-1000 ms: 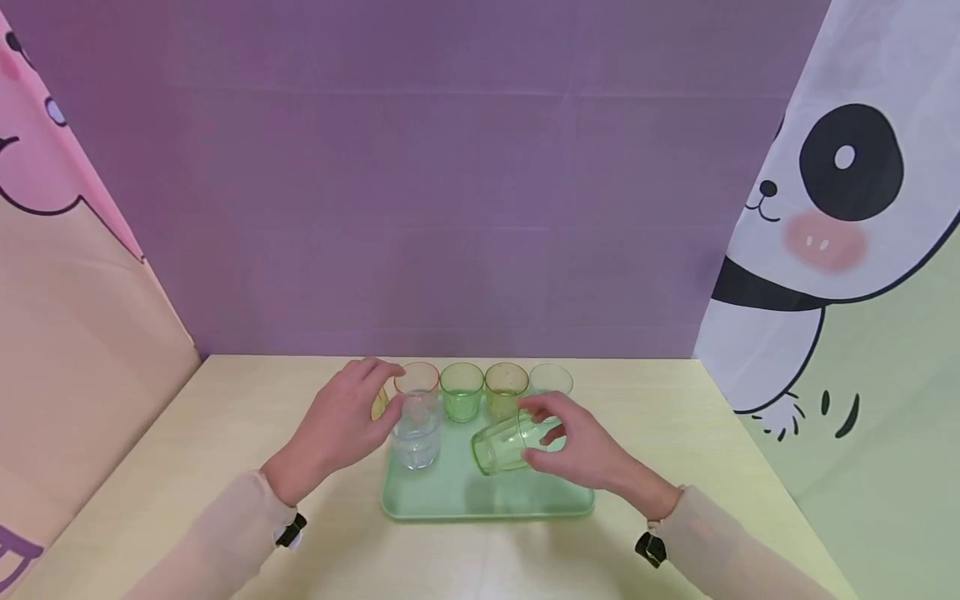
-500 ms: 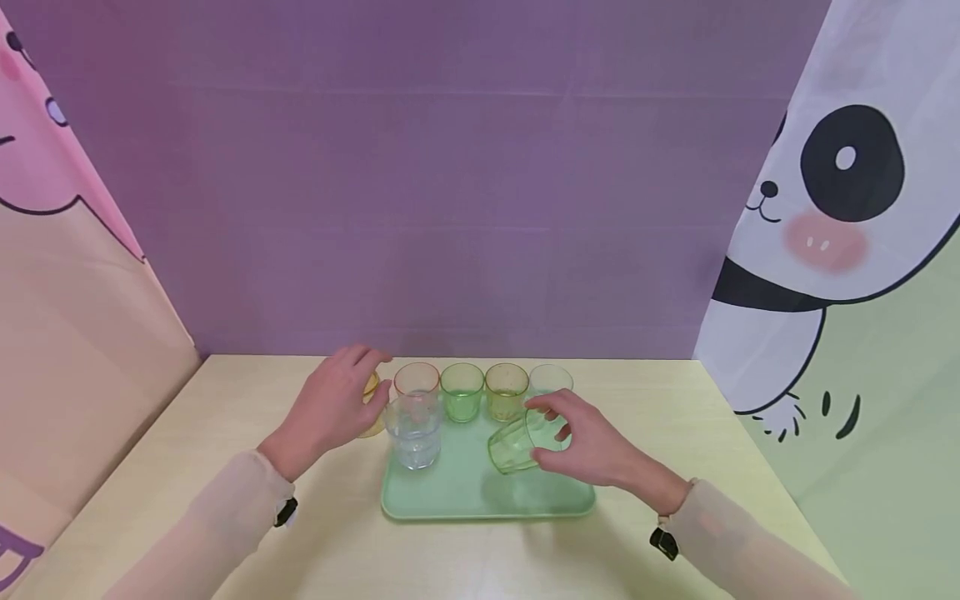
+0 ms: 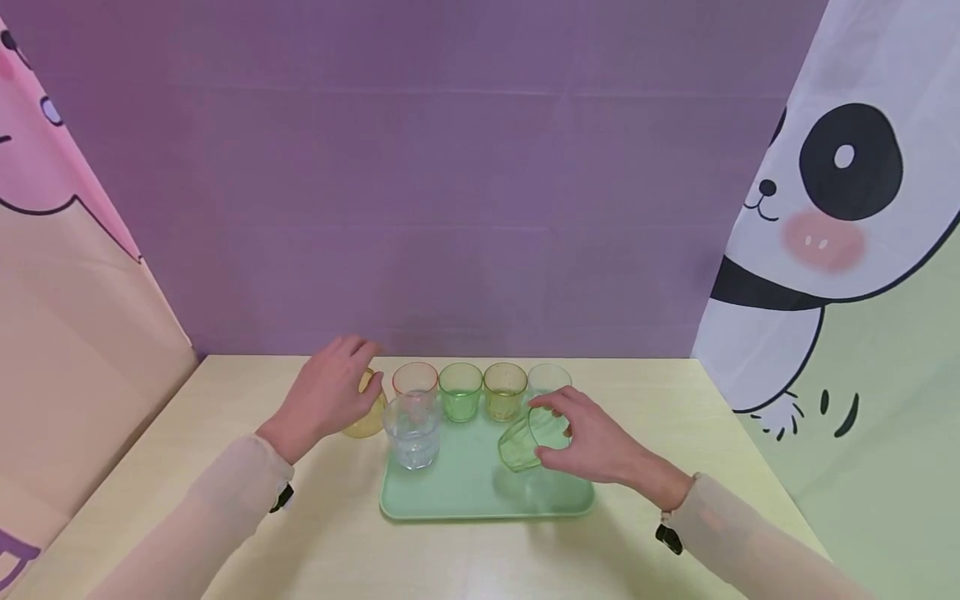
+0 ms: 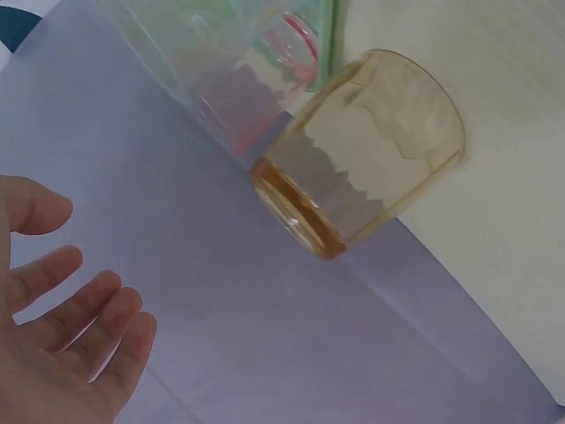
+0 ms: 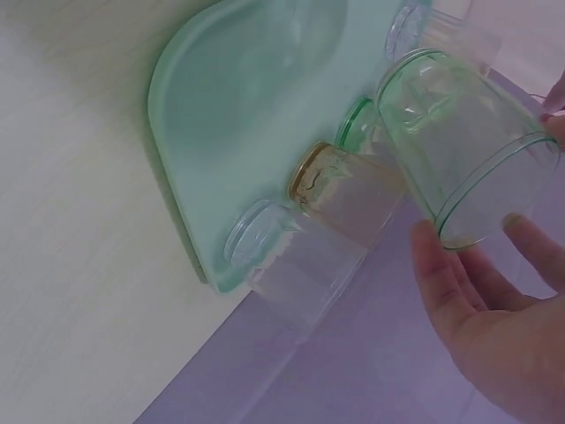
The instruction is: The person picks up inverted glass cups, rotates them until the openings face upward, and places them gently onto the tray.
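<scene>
My right hand holds a pale green glass tilted over the green tray, with thumb and fingers at its rim and its base pointing left. Left of the tray, an amber glass stands upside down on the table. My left hand is beside that glass, partly covering it in the head view. In the left wrist view this hand's bent fingers are spread apart from the amber glass, with nothing between them and the thumb.
Along the tray's back edge stand a red-rimmed glass, a green glass, a yellowish glass and a clear glass. Another clear glass is at the tray's left side. A purple backdrop rises behind the table.
My left hand has moved left, uncovering more of the amber glass. My right hand has shifted slightly right with the green glass; the other glasses and the tray have stayed put.
</scene>
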Demonstrator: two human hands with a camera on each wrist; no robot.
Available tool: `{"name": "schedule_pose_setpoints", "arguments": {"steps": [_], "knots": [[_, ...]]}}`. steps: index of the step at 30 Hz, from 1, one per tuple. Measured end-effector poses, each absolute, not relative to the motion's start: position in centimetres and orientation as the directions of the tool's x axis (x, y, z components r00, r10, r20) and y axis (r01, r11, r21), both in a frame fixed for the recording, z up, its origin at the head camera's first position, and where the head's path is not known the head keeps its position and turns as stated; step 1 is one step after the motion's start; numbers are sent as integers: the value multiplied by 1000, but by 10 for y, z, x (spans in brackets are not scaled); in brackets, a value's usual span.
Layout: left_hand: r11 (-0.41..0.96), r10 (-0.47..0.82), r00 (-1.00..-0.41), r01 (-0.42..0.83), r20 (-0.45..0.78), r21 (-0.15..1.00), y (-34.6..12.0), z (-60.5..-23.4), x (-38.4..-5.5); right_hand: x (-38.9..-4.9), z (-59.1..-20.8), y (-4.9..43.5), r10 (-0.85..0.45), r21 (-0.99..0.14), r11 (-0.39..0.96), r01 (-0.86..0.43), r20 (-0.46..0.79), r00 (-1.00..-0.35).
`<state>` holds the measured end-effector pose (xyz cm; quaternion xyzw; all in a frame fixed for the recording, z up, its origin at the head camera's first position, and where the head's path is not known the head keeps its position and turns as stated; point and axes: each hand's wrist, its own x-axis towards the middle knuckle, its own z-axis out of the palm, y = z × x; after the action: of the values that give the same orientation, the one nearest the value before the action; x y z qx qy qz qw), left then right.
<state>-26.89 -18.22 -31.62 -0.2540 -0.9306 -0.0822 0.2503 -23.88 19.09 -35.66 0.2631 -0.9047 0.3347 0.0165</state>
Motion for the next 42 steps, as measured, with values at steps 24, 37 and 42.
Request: {"name": "schedule_pose_setpoints", "arguments": {"steps": [24,37,42], "knots": [[922,326,-911,365,254,126,-207,-333,-294,-245,-364,196,-415,-458,760,-462,206,-886],[941,300,-949,311,94,130,-211,-336,-305,-254,-356,201,-402,-380,807,-452,206,-892],[951,281,-957,288,71,112,-210,-342,-308,-258,-353,203,-391,-350,830,-435,191,-900]]}}
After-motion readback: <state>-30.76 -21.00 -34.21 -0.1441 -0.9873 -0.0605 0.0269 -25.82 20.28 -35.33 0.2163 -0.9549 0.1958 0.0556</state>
